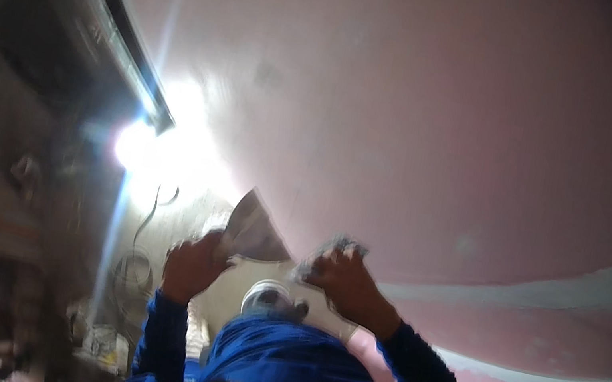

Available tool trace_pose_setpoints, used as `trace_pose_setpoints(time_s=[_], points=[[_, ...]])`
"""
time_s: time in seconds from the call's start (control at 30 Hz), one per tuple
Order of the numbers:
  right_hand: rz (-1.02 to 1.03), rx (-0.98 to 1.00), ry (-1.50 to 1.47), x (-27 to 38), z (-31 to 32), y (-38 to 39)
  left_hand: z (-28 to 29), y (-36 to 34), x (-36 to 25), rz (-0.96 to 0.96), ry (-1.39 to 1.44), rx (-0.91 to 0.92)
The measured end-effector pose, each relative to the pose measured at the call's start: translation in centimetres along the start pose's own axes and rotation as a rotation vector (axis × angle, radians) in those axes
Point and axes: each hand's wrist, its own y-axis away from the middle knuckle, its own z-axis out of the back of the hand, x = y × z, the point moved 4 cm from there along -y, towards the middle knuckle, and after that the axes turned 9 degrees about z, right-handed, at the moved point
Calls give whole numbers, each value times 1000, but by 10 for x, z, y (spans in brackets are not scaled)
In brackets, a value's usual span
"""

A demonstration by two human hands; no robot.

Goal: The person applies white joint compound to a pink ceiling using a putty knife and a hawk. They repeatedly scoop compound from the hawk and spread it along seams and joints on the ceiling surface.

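The left hand (pixel 195 263) has its fingers pinching the lower left edge of a dark triangular plate (pixel 257 231), which stands point up. Just right of the plate, the right hand (pixel 346 280) curls its fingers around a blurred grey lump (pixel 346 245), its kind unclear; a glaring lamp (pixel 137 146) shines up and left of the plate, and a pink wall (pixel 442 149) spreads above it.

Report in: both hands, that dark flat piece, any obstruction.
Left hand at dark flat piece, grip blurred. Right hand gripping greyish thing. No obstruction visible; bright light flares left.
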Motion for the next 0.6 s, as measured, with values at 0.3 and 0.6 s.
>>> trace_pose_setpoints(time_s=[0.3, 0.6], points=[[-320, -620, -1406, -44, 67, 75, 76, -66, -42, -148, 54, -58], [-161, -1230, -1587, -37, 164, 88, 194, -124, -155, -942, 369, -171]])
